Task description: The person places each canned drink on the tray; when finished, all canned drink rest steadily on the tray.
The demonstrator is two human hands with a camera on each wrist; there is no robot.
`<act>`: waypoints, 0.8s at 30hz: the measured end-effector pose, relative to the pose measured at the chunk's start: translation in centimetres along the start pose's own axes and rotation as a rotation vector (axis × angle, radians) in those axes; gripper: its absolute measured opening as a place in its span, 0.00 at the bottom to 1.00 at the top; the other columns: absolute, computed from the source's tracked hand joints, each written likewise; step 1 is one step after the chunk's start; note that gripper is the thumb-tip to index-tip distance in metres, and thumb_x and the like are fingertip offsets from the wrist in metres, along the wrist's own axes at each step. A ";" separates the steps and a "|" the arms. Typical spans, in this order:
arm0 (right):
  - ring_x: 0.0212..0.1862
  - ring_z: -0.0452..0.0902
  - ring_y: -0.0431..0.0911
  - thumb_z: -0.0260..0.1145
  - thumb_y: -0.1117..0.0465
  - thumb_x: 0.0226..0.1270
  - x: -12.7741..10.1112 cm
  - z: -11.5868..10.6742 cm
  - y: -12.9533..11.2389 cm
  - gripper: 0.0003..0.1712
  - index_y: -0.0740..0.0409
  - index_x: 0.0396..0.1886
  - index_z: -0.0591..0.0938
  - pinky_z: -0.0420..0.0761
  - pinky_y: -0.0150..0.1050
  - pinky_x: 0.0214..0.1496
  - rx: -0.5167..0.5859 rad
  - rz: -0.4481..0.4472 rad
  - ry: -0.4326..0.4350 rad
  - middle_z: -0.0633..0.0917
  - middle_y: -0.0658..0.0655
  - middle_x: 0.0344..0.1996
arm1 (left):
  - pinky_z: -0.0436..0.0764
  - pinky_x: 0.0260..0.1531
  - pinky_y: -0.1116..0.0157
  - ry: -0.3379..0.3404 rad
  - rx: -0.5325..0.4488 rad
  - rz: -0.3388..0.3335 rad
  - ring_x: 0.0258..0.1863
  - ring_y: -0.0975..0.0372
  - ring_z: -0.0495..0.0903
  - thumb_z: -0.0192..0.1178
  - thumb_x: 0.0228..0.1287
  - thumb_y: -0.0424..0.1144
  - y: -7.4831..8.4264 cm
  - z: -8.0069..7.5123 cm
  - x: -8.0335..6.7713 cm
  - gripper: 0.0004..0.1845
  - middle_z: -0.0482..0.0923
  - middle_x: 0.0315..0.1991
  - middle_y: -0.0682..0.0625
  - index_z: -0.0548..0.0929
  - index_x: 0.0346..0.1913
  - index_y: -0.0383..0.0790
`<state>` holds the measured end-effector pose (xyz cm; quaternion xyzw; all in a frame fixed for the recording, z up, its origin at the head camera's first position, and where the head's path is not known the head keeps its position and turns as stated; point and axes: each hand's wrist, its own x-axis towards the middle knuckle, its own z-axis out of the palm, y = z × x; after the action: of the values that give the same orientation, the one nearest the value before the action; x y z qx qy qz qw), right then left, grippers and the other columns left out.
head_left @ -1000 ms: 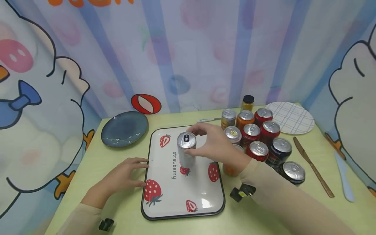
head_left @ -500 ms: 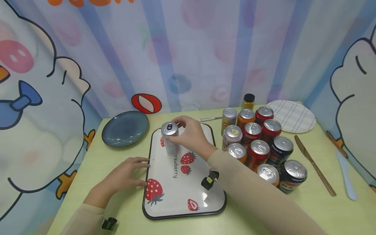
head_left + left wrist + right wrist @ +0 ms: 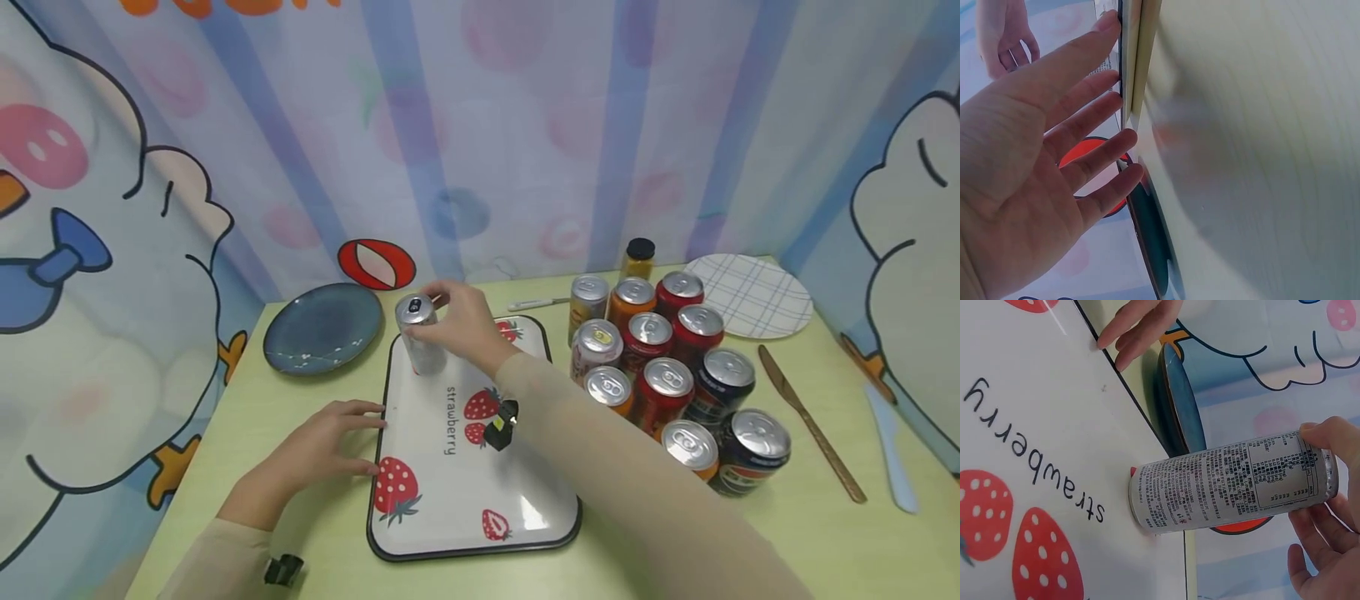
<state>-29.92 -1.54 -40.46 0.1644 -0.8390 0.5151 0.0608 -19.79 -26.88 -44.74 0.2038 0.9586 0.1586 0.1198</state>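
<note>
My right hand (image 3: 459,321) grips the top of a slim silver can (image 3: 420,337) standing on the far left corner of a white strawberry tray (image 3: 457,508). In the right wrist view the can (image 3: 1229,487) touches the tray (image 3: 1041,425) with its base, and my fingers (image 3: 1325,550) curl round its top. My left hand (image 3: 315,450) lies flat on the green table, straight fingertips touching the tray's left edge. The left wrist view shows that open palm (image 3: 1016,181) and its fingers (image 3: 1085,100) against the tray's rim.
A cluster of several cans (image 3: 667,375) stands right of the tray, with a dark-capped bottle (image 3: 637,258) behind. A blue plate (image 3: 322,327) lies far left, a checked plate (image 3: 750,296) far right. A wooden knife (image 3: 810,433) and a pale blue knife (image 3: 888,446) lie near the right edge.
My right hand has carried the silver can from the tray's middle to its far left corner. The left hand has stayed at the tray's edge.
</note>
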 end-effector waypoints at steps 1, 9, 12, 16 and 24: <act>0.51 0.83 0.46 0.84 0.55 0.54 0.1 0.1 0.1 0.29 0.54 0.54 0.83 0.87 0.40 0.50 -0.003 0.001 0.000 0.87 0.52 0.48 | 0.70 0.71 0.37 -0.001 0.000 0.001 0.72 0.42 0.70 0.82 0.48 0.54 0.0 0.0 0.0 0.34 0.75 0.71 0.46 0.87 0.61 0.49; 0.55 0.81 0.47 0.82 0.55 0.58 0.2 0.5 0.2 0.30 0.52 0.59 0.82 0.86 0.43 0.55 0.018 0.002 -0.036 0.85 0.51 0.52 | 0.71 0.70 0.37 0.004 0.008 0.012 0.72 0.42 0.70 0.82 0.48 0.55 -0.1 0.3 0.0 0.35 0.76 0.70 0.46 0.86 0.61 0.49; 0.59 0.81 0.48 0.81 0.55 0.59 0.1 0.4 0.0 0.32 0.53 0.63 0.81 0.85 0.45 0.59 0.020 -0.011 -0.052 0.84 0.52 0.57 | 0.71 0.70 0.37 0.007 0.014 0.010 0.72 0.42 0.70 0.82 0.47 0.55 -0.2 0.2 -0.1 0.35 0.76 0.71 0.46 0.86 0.61 0.49; 0.66 0.78 0.52 0.80 0.55 0.61 -0.8 -0.2 -0.2 0.39 0.54 0.71 0.76 0.82 0.47 0.66 -0.006 0.006 -0.070 0.80 0.54 0.66 | 0.71 0.70 0.37 0.004 0.013 0.008 0.72 0.42 0.70 0.81 0.48 0.55 0.0 0.2 -0.1 0.35 0.75 0.71 0.46 0.86 0.61 0.49; 0.71 0.74 0.52 0.78 0.57 0.63 -3.9 -3.0 -2.1 0.37 0.53 0.71 0.76 0.77 0.49 0.72 -0.124 0.027 -0.091 0.77 0.55 0.69 | 0.70 0.71 0.37 0.007 -0.002 0.005 0.72 0.42 0.69 0.82 0.48 0.52 0.1 0.0 -0.1 0.35 0.75 0.71 0.45 0.86 0.61 0.47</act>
<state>-25.72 1.05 -38.34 0.1723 -0.8734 0.4547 0.0258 -19.63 -26.85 -44.73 0.2054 0.9584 0.1606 0.1161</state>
